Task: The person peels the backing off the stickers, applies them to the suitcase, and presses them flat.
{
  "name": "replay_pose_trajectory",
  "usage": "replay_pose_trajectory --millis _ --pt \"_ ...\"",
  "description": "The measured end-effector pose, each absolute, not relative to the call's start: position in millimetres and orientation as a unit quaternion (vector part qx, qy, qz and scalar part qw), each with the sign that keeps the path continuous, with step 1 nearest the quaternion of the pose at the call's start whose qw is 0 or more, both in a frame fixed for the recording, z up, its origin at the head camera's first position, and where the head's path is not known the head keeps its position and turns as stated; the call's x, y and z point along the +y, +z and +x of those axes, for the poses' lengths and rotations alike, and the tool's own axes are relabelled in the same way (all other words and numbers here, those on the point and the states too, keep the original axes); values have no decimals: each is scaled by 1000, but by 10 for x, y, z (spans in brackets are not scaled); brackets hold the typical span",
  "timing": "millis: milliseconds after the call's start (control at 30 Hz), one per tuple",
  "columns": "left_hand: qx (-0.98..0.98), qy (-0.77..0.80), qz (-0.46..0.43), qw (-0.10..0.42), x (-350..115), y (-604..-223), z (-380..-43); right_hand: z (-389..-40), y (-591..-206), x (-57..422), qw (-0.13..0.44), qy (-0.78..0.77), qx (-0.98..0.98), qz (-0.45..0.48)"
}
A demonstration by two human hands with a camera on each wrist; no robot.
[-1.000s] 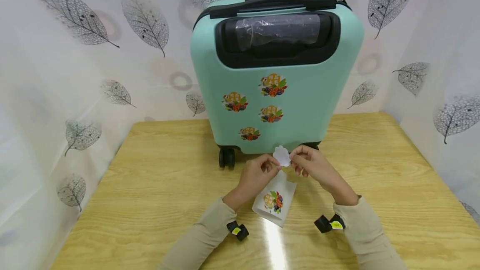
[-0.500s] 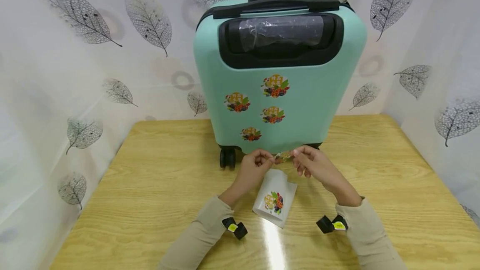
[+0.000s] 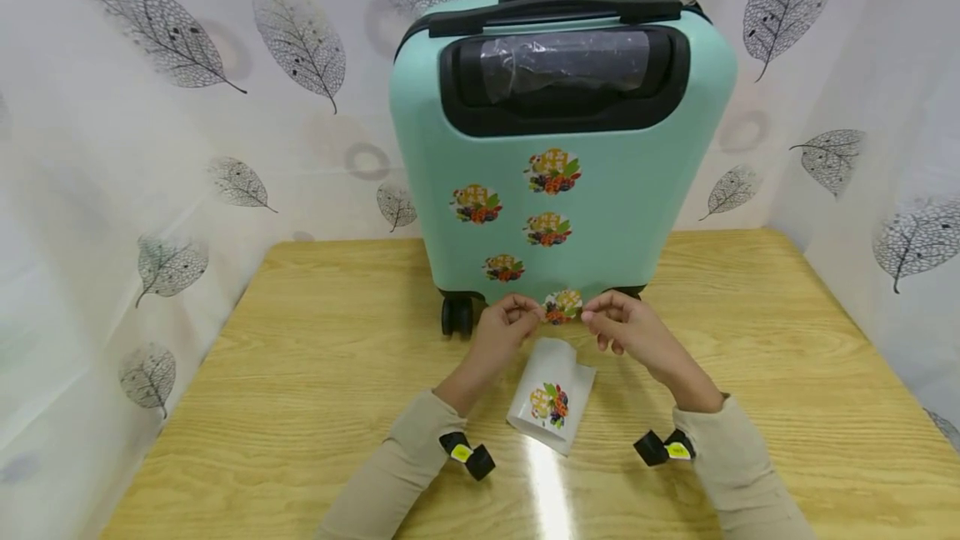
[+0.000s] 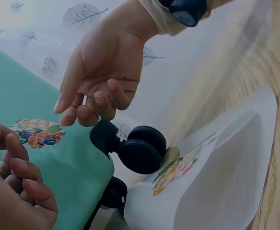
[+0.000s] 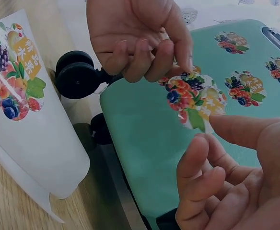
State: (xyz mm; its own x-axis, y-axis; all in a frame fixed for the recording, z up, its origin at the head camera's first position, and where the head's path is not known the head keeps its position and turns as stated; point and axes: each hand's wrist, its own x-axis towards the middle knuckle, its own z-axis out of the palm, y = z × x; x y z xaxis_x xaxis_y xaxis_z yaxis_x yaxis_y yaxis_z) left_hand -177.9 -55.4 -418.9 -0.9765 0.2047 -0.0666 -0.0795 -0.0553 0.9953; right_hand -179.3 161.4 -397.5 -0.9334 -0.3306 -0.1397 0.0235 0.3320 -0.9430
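A scallop-edged fruit sticker [image 3: 562, 306] is held up between both hands, its printed side showing, near the lower edge of the mint suitcase [image 3: 622, 215]. My left hand [image 3: 501, 332] pinches its left edge with thumb and forefinger. On the opposite edge, the thumb and forefinger of my right hand [image 3: 632, 336] pinch it, as the right wrist view shows around the sticker [image 5: 196, 100]. Below the hands lies a curled white backing sheet [image 3: 534, 386], which bears another fruit sticker [image 3: 550, 405].
Several similar stickers, one of them a fruit sticker [image 3: 552, 172], are on the suitcase front. The suitcase stands upright at the back of the wooden table [image 3: 337, 390], on black wheels [image 3: 457, 316]. Leaf-patterned cloth [image 3: 315, 140] hangs behind and at both sides.
The sticker has turned from its white back to its printed side, passing through a tilted position. My left hand has shifted slightly left. The backing sheet stays on the table.
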Motion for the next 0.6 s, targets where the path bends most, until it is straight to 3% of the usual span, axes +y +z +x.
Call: replay_pose_trajectory --millis 600 --pt "627 766 34 137 -545 -4108 -1727 -1794 -4025 1559 150 -576 797 -107"
